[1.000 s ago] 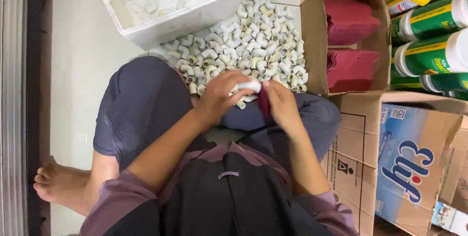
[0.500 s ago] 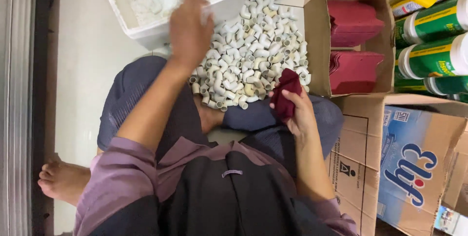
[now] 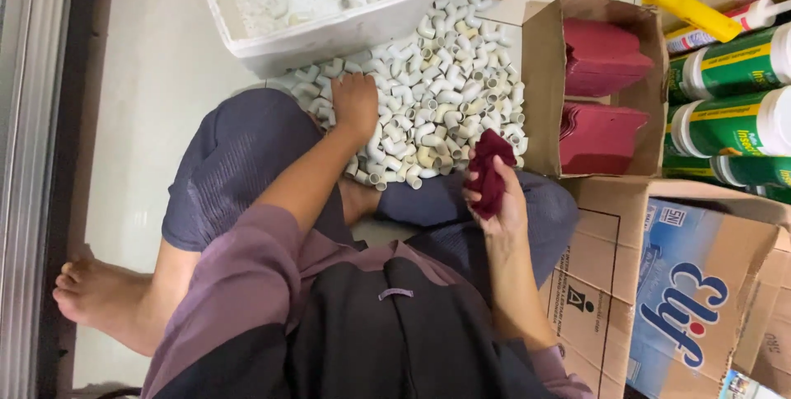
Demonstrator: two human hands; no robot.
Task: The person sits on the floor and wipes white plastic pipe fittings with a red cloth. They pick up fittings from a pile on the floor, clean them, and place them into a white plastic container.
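I sit on the floor with a heap of white plastic pipe elbows [image 3: 445,94] spread in front of my legs. My left hand [image 3: 356,105] rests palm down on the near left part of the heap, fingers curled over the fittings; whether it grips one is hidden. My right hand [image 3: 497,199] is held above my right knee and is shut on a crumpled dark red cloth [image 3: 489,170]. A white plastic tub [image 3: 329,32] beyond the heap holds a few elbows.
An open cardboard box [image 3: 540,94] with dark red folded pieces stands right of the heap. Green and white canisters [image 3: 729,123] lie at the far right, over more cardboard cartons [image 3: 684,284]. My bare foot [image 3: 99,296] is at the lower left on pale floor.
My left hand carried a white elbow up to the tub, then came back down onto the heap. My right hand kept the red cloth and drew slightly toward me.
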